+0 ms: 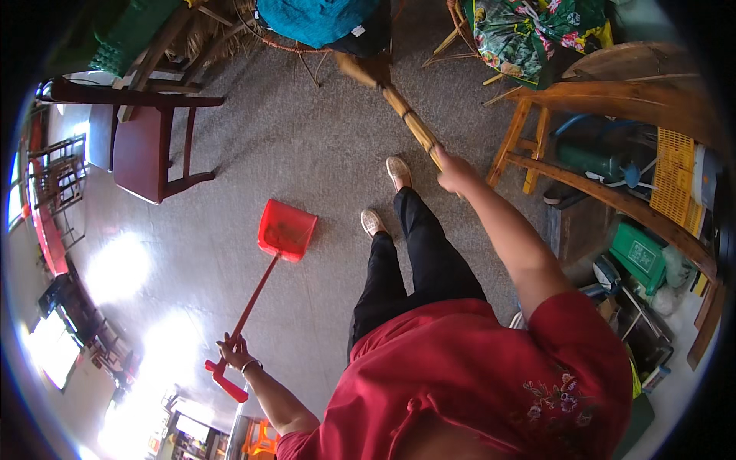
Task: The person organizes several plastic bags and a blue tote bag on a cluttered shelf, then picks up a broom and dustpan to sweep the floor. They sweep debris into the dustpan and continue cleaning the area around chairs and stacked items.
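My left hand (234, 352) is closed around the upper handle of a long-handled red plastic dustpan (286, 230). The pan holds some dark debris and is out on the grey floor, left of my feet. With my right hand (454, 171) I grip the handle of a straw broom (411, 119). The broom's head points away from me, at the edge of a wicker basket (287, 46) with a blue cloth (322, 20) on top; part of its bristles is hidden in shadow there.
A dark red wooden chair (141, 150) stands at the left. On the right are a wooden bench (609, 187), a yellow plastic crate (673, 172) and a green bin (638, 253). A patterned plastic bag (529, 40) rests at the top right.
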{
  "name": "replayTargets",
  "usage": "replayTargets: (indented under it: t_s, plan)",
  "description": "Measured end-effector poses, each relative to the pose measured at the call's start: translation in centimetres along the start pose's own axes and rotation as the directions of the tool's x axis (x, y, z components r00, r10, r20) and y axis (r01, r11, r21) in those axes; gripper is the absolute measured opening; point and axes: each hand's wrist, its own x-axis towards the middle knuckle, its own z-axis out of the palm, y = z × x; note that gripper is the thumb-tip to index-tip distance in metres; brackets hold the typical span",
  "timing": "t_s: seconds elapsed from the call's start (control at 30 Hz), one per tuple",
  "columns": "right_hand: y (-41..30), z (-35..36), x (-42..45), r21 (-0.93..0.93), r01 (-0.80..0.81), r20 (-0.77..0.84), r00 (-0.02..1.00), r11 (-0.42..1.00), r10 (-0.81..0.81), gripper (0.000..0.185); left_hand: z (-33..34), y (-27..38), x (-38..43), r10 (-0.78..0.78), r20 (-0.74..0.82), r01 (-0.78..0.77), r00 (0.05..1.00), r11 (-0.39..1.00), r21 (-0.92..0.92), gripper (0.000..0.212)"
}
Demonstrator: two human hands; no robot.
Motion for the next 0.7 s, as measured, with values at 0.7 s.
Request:
replayTargets:
  t_s: [0.7]
  plan:
    - [12.1, 13.9, -12.6, 0.571, -0.084, -0.01, 0.994, 0.816, 0.11, 0.09, -2.7, 0.1, 5.1, 0.006, 0.124, -0.006, 0.992, 1.0, -0.002, 0.042]
